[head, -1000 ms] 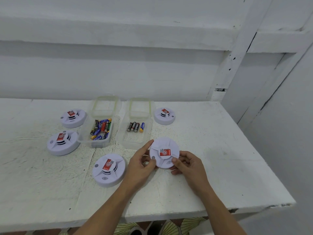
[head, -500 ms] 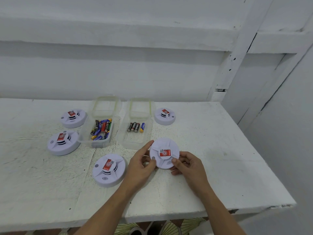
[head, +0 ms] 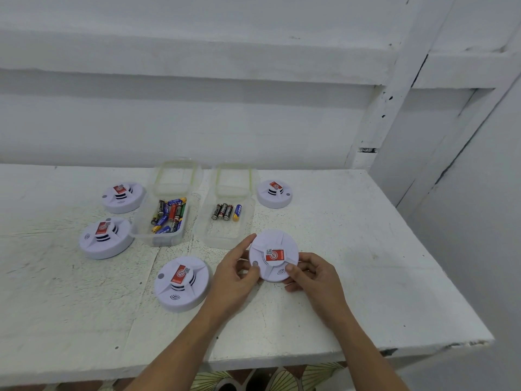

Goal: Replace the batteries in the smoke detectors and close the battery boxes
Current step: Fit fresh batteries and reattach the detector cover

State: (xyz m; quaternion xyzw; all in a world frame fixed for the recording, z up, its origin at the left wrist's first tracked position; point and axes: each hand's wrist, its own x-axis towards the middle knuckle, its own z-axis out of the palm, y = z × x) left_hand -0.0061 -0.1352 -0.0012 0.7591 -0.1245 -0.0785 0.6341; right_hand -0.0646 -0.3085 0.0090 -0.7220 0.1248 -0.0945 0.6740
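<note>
Between left hand, right hand, detector unmoved

Single head-worn view, forward and down, close over the white table

Smoke detector between both hands

No word or number can be read anywhere. The front right smoke detector carries a red label with a white ring-shaped logo, its small print too fine to make out. A tiny square code sticker sits at the label's upper left corner. The front left smoke detector bears a second red label with the same logo, plus a moulded sound-wave sign near its rim. The batteries have printed wrappers, all illegible
</note>
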